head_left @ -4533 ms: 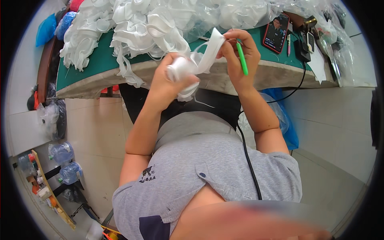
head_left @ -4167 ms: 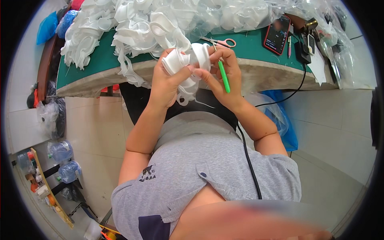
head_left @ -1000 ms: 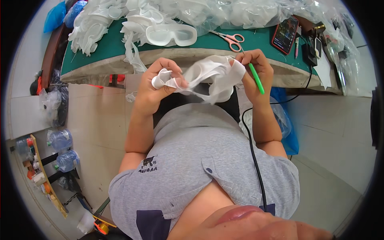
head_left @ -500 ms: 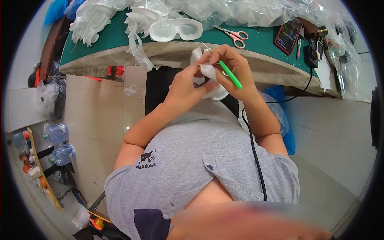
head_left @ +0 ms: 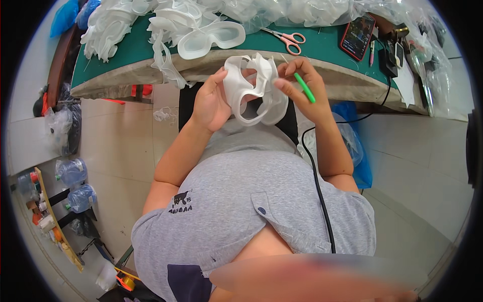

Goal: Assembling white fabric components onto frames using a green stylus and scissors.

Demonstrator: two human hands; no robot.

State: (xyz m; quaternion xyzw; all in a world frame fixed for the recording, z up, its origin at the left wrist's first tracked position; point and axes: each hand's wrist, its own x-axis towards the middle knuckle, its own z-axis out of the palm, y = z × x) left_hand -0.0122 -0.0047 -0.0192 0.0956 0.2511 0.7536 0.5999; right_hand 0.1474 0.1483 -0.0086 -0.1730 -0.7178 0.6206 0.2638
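Observation:
My left hand [head_left: 212,103] grips the left edge of a white, soft-looking goggle frame [head_left: 234,83], held up over my lap in front of the table edge. The frame is turned so its open eye holes and curved rims show. My right hand [head_left: 311,93] is closed round a green-handled pick [head_left: 305,88], whose thin metal shaft pokes out beyond the fingers toward the table. The right thumb reaches to the frame's right side; whether it presses on it I cannot tell. Another white goggle frame [head_left: 211,40] lies on the green table top, near pink-handled scissors [head_left: 288,39].
More white goggle pieces [head_left: 108,32] are heaped at the table's far left. Clear plastic bags [head_left: 312,12] line the back. A phone [head_left: 357,38] lies to the right, by a black adapter [head_left: 389,68]. A black cable [head_left: 317,186] runs down across my shirt.
My hands have moved apart, the left one a little leftward. The goggle frame, mostly covered by my fingers before, is now raised and spread into view. The pick has shifted right, away from it.

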